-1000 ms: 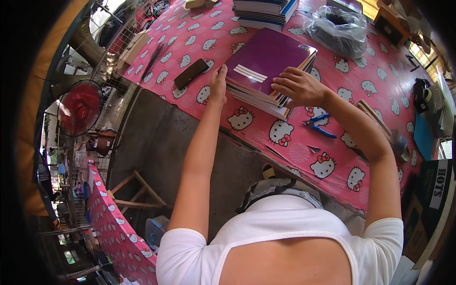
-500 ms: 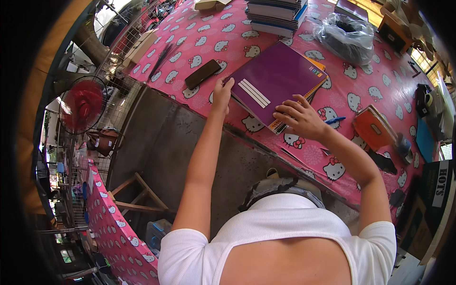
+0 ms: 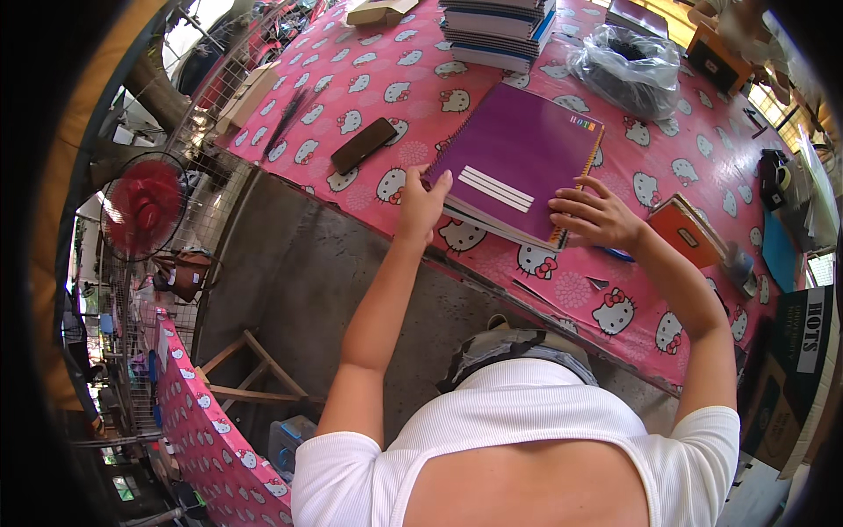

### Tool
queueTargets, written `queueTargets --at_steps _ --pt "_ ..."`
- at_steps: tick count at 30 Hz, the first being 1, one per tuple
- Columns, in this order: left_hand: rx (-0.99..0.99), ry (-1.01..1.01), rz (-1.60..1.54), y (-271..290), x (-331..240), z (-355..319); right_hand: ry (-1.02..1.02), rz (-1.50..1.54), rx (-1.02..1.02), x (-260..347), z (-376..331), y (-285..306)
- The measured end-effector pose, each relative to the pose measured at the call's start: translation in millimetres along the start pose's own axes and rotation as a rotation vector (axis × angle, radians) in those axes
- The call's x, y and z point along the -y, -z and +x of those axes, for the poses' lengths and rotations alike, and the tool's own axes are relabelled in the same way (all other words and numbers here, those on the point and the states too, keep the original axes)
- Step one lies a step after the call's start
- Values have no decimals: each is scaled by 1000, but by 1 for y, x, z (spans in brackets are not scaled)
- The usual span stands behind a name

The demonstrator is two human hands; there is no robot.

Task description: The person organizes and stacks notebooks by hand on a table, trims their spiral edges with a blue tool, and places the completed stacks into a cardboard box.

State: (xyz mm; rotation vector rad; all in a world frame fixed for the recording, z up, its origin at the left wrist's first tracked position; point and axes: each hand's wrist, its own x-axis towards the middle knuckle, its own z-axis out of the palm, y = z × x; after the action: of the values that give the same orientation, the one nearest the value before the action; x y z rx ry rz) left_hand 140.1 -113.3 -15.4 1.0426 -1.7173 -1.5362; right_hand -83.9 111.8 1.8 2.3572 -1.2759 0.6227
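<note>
The notebooks (image 3: 527,145) lie piled near the front edge of the pink table (image 3: 575,287), a purple cover on top and pale page edges showing beneath it along the near side. Their long axis looks to run from 7 o'clock to 1 o'clock, with a dark coil down the left edge and a gold one down the right.

The pile sits between two hands, both touching it: from its middle, the left hand (image 3: 423,204) is at 8 o'clock and the right hand (image 3: 599,215) at 4, neither clearly nearer. Seen from the left hand, the pile lies toward 2 o'clock; from the right, toward 10. The left holds the near-left corner between thumb and fingers. The right's bent fingers rest over the near-right corner; its thumb is hidden, so I cannot tell whether it grips.

Further out, a blue tool (image 3: 618,256), mostly covered by the right hand, is near 5 o'clock and an orange book (image 3: 683,231) at 4. The phone (image 3: 363,146) is at 9, a book stack (image 3: 493,39) at 12, the plastic bag (image 3: 628,75) between 1 and 2.
</note>
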Motion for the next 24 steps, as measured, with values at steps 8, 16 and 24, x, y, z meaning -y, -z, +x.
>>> queueTargets --at_steps 8,16,24 --pt "99 36 -288 -18 22 -36 -313 -130 -181 3 -49 -45" --pt "352 49 -417 15 -1 -80 -361 116 -241 15 -20 13" --pt "211 -621 177 -25 9 34 -589 646 -799 -17 36 27"
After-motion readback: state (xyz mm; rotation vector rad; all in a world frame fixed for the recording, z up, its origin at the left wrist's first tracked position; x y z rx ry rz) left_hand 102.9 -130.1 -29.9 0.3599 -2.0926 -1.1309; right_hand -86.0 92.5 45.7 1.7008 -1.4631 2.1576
